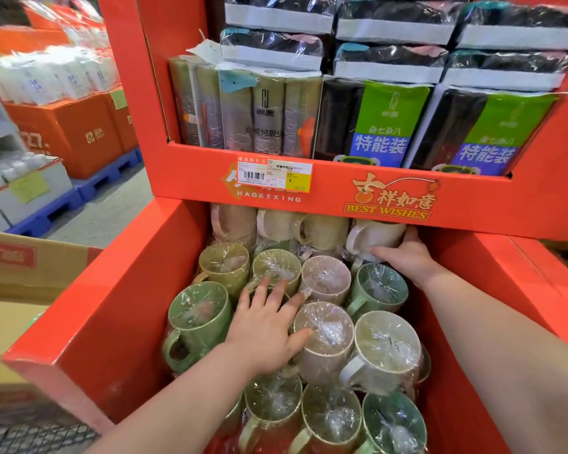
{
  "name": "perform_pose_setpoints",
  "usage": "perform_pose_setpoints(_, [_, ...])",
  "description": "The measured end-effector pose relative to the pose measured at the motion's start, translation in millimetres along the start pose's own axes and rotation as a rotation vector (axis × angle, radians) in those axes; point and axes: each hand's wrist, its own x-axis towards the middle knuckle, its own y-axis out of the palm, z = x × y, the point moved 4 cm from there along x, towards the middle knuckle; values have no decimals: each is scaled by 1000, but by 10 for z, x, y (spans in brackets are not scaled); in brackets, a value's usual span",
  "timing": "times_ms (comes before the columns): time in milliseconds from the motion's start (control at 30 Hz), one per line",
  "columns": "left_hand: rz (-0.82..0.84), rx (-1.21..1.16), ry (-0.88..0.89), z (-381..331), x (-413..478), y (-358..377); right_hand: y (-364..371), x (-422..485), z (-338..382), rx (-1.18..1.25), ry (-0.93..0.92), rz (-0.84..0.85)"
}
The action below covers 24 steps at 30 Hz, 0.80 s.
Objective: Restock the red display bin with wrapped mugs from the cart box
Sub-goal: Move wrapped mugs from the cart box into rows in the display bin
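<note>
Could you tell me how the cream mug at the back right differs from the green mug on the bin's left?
The cream mug is pale, the green mug green. The cream mug sits half under the shelf ledge, gripped by the right hand; the green mug stands in the open, ungripped. Both are handled mugs in the red bin.

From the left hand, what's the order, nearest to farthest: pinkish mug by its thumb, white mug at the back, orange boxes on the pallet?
1. Pinkish mug, touching the thumb of the left hand.
2. White mug, back right of the bin, in the right hand.
3. Orange boxes, far left on the blue pallet.
</note>
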Motion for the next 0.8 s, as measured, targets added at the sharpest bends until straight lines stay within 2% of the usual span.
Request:
perform_pose_setpoints(200, [27, -12, -6, 9, -2, 4, 33, -45, -6, 19, 68, 2])
perform_pose_setpoints(500, [80, -65, -10, 16, 13, -86, -98, -259, 109, -6, 69, -20])
perform_pose_setpoints(700, [72, -90, 3, 16, -58, -225, -138, -532, 145, -275, 207, 10])
perform_pose_setpoints(800, [48, -73, 28, 42, -117, -303, -97, -787, 224, -588, 102, 84])
